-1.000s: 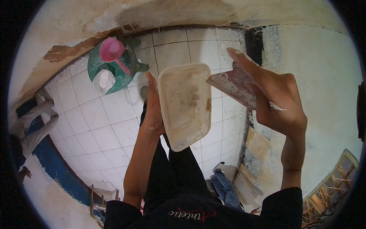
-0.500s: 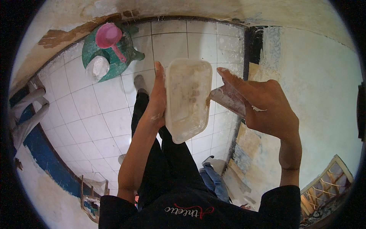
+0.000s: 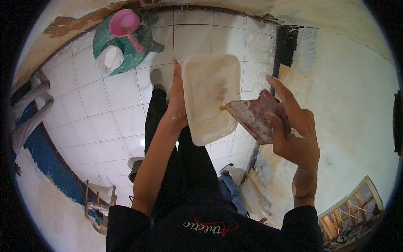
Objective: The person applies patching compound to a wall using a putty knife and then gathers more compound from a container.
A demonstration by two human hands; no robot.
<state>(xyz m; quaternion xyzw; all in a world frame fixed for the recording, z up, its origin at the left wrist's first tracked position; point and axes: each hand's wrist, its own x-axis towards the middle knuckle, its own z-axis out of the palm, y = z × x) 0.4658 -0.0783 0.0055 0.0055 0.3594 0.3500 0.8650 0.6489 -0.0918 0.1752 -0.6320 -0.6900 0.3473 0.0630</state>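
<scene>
So, our right grip pinches the smeared maroon-grey flat scraper on its left; left grip holds the cream rectangular plastic tub, beside its thumb. We should brace the tub, wipe lightly.

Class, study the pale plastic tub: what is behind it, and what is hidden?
Beyond the tub show white floor tiles and, at its lower end, black trousers. The left hand shows its thumb; its other fingers are covered, as is whatever lies directly behind.
</scene>
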